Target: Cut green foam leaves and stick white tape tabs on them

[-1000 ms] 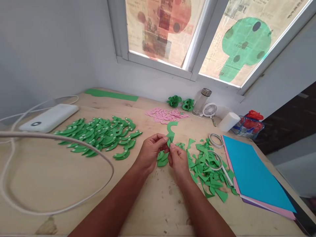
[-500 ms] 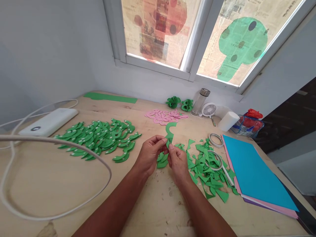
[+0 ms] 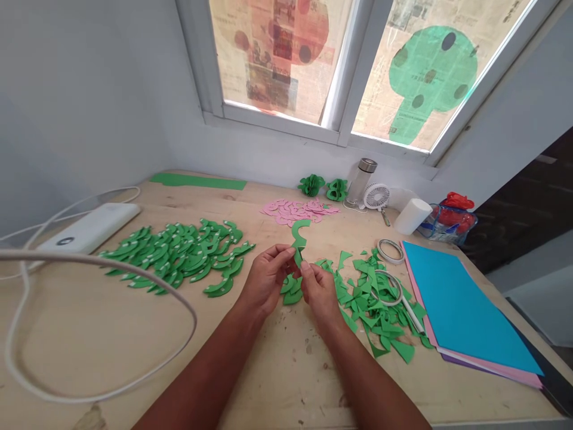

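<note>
A curved green paper piece point(image 3: 301, 232) stands up between my hands, its top end hooked to the right. My left hand point(image 3: 268, 278) pinches its lower part from the left. Close beside it, the fingertips of my right hand point(image 3: 319, 288) are closed on the bottom of the same piece. Under and between the hands lie a few green curved pieces point(image 3: 292, 294), partly hidden. To the left spreads a heap of green curved pieces point(image 3: 183, 254) with small white patches. Green scraps point(image 3: 380, 316) lie to the right.
Two tape rolls point(image 3: 390, 251) and a white-handled tool point(image 3: 412, 315) lie by the scraps. Coloured sheets point(image 3: 470, 304) are at right, a power bank point(image 3: 89, 227) and looping cable point(image 3: 192, 322) at left. Pink pieces point(image 3: 298, 211), a bottle point(image 3: 362, 182) and a fan point(image 3: 376, 196) stand behind.
The view has shifted slightly. Both hands keep their pinch on the green piece, which has tilted a little more upright.
</note>
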Demonstrator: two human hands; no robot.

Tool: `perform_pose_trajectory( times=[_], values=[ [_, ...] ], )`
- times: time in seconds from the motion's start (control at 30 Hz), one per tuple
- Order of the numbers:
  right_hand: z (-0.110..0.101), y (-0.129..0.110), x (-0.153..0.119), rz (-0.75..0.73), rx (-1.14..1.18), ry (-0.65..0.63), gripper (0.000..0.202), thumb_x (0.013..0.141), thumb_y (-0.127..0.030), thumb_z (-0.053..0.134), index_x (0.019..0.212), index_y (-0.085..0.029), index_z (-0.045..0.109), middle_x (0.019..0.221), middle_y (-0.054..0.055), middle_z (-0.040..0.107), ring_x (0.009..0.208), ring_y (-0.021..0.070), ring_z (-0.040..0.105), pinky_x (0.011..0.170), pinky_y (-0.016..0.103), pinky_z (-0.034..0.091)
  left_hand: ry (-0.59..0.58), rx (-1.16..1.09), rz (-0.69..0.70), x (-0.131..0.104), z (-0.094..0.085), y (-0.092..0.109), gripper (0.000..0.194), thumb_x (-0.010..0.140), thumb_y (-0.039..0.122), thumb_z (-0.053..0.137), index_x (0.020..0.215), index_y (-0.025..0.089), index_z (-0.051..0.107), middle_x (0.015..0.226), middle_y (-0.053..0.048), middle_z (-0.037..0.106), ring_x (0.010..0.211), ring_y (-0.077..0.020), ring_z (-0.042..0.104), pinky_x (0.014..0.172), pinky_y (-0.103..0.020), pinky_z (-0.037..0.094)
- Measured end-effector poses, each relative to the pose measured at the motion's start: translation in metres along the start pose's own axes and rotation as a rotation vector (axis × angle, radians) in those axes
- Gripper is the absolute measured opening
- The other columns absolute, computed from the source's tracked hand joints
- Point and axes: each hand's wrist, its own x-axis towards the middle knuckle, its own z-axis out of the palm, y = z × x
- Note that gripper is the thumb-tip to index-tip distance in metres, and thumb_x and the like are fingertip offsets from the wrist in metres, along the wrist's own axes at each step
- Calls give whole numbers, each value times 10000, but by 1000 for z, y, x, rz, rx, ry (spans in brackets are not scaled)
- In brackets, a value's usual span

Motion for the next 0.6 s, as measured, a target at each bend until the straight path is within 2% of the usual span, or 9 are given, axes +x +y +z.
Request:
perform_pose_trajectory(
  times=[0.13,0.23,0.37,0.5,0.6],
  values=[
    [-2,-2,2,14,83,128,376,753,-528,570,701,-156,574,462,-97,261,417,60,205,380,215,157,24,-16,-5,2,-2,0,176,589,195,766,654,143,611,591,31,584,545,-77,524,543,-197,433],
    [-4,-3,6,8,167,224,343,704,-479,628,795,-149,599,487,-97,285,427,60,213,383,212,162,-39,0,-72,0,-1,-1,165,599,195,763,656,145,617,579,23,582,530,-81,523,530,-199,436],
    [-6,-4,7,4,193,222,294,650,-406,672,788,-157,598,511,-92,323,439,58,227,388,209,171,-103,27,-143,-3,2,-4,160,602,190,766,662,148,623,629,1,616,515,-81,518,519,-211,444],
    [-5,-6,5,-9,156,191,243,647,-385,657,701,-173,551,515,-89,334,443,57,226,394,207,172,-81,57,-149,-2,2,-7,179,583,196,772,648,153,611,615,9,608,524,-91,540,523,-221,446],
    [-6,-6,5,-19,113,186,233,641,-371,656,680,-176,535,509,-93,330,445,56,224,407,205,179,-46,72,-99,1,-1,-7,194,572,214,774,637,150,602,583,21,588,508,-84,529,512,-213,436]
  ],
)
